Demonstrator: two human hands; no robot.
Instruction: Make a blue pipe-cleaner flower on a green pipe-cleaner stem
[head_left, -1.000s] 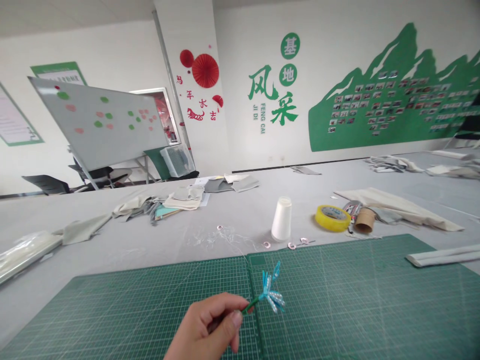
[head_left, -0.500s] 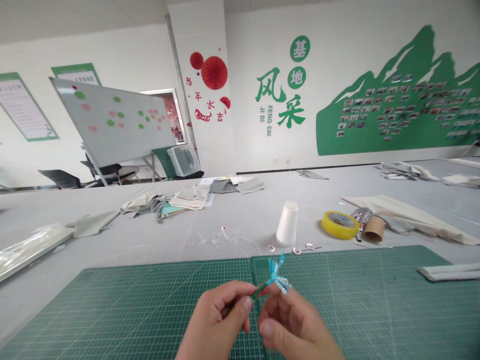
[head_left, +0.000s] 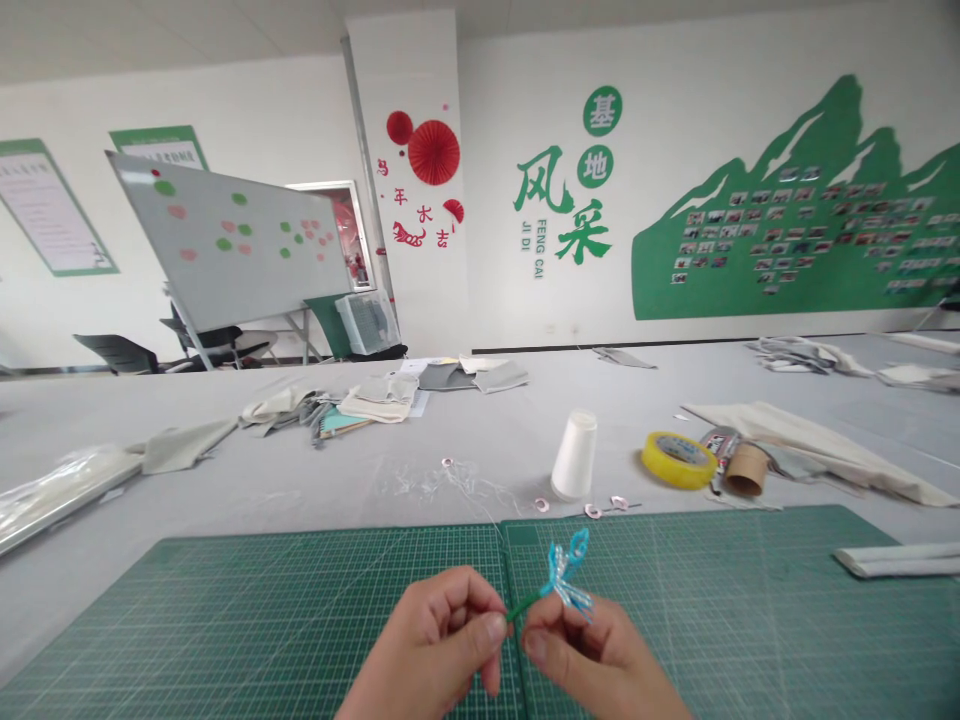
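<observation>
A small blue craft flower, its petals glinting as if beaded, is held over the cutting mats. Its short green stem is pinched at the lower end between the thumb and forefinger of my left hand. My right hand has its fingers curled against the flower's base, just under the petals. The thumb of that hand lies close to the forefinger, and the petals partly hide the fingertips. Below both hands is a green cutting mat, with a second green mat to its right.
Beyond the mats stand a white thread cone, a yellow tape roll and a cardboard tube. Loose clear thread and small pink rings lie nearby. Folded cloth is at the right, a plastic-wrapped bundle at the left.
The flower has tilted, and its petals now point more to the upper right, with a looped petal showing. My right fingers have closed in under the petals. My left hand keeps its pinch.
</observation>
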